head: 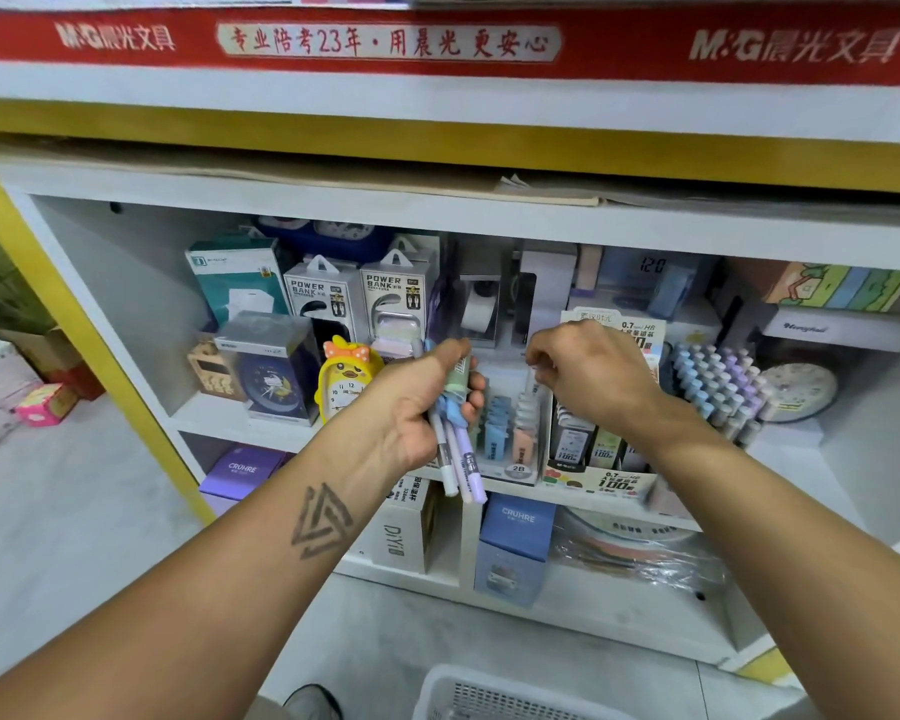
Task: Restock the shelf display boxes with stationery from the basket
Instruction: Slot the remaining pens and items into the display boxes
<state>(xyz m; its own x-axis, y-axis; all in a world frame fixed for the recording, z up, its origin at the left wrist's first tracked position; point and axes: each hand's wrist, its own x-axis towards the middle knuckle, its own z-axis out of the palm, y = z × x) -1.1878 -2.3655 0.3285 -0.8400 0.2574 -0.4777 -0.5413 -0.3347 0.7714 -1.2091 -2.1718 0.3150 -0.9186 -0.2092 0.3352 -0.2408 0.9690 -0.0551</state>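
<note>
Shelf unit (141, 304), white with yellow trim, fills my view; red banner (437, 44) across the top edge. Middle shelf is crowded: boxed power banks (357, 296), a blue clock (274, 384) in a clear case, a yellow duck clock (345, 379), a round clock (801, 389) far right. White basket (489, 698) sits on the floor at the bottom edge of frame; I see only its rim and mesh wall.

Display boxes (513, 433) stand at the front of the middle shelf, one marked 2B, with a rack of pastel pens (718, 379) to their right.

Left hand (427, 402) grips a bundle of pens (455, 449), fingers curled round them, tips pointing down, just left of the display boxes. Right hand (588, 368) hovers above the boxes, fingers curled in a pinch; what they pinch is blurred, I cannot tell.
</note>
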